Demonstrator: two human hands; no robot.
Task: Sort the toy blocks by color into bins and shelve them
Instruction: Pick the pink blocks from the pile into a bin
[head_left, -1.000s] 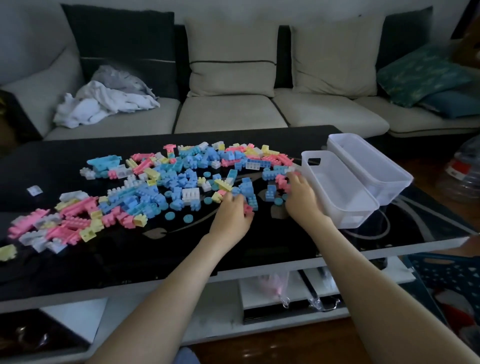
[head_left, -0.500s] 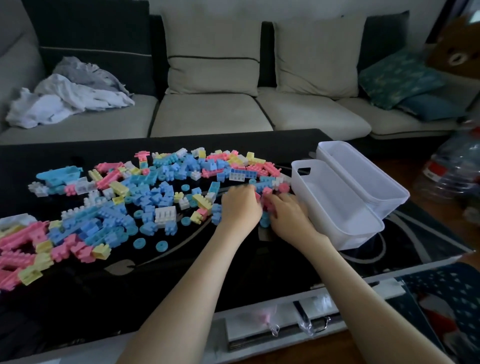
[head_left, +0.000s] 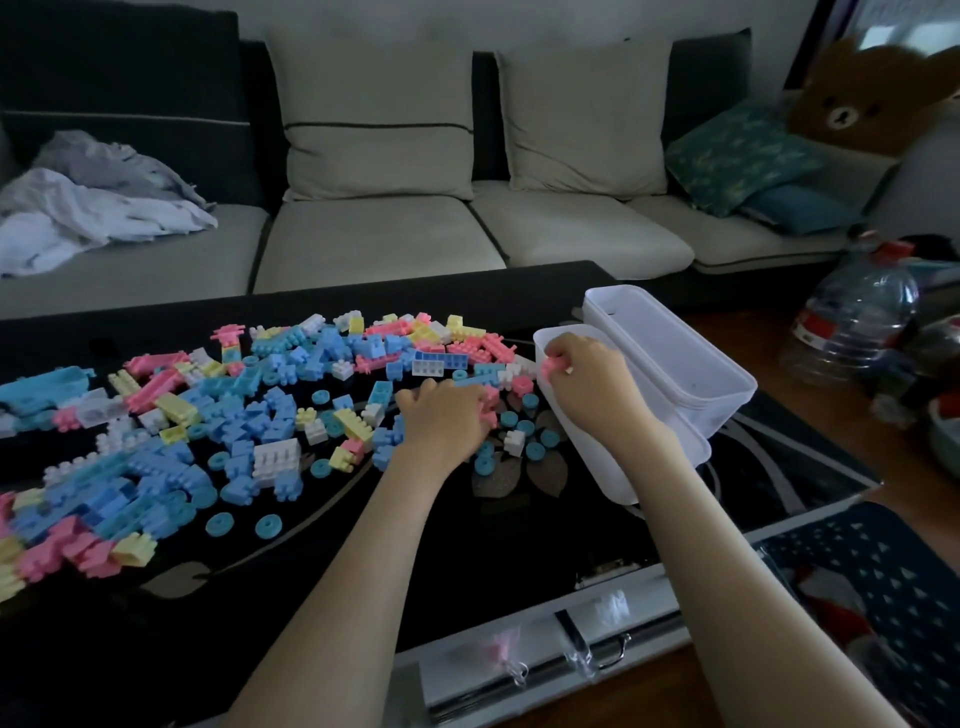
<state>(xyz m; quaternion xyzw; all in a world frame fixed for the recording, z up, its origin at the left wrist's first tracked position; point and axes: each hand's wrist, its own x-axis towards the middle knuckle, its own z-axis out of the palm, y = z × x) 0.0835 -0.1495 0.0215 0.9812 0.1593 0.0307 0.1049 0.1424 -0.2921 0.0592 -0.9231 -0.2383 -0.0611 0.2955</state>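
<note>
head view, step in hand: sorting by color, early on; pink is being picked out at the right end of the spread, and shelving looks a long way off.
head view, right hand: the right hand (head_left: 592, 384) is over the far-left end of the near bin (head_left: 597, 462), its fingers (head_left: 563, 358) pinching a pink block (head_left: 551, 367) just above the rim.
head view, left hand: the left hand (head_left: 447, 415) lies knuckles up on the bench (head_left: 467, 545), fingers curled round pink pieces (head_left: 489, 410) at the edge of the spread; how many it holds cannot be told.
head view, blocks: the block pile (head_left: 260, 405) of blue, pink, yellow and white pieces covers the left and middle of the bench, mixed, with loose blue discs near the front.
head view, bins: two white bins sit side by side at the right of the bench, touching; the far bin (head_left: 613, 291) looks nearly empty, and the near bin's inside is mostly hidden by the arm.
next move, judged: spread the right fingers so the pink block drops inside the near bin, then bring the left hand's pink pieces across to the same bin.
care needed: keep pink to one bin only, and clear the rim before letting go so nothing bounces back out.
</note>
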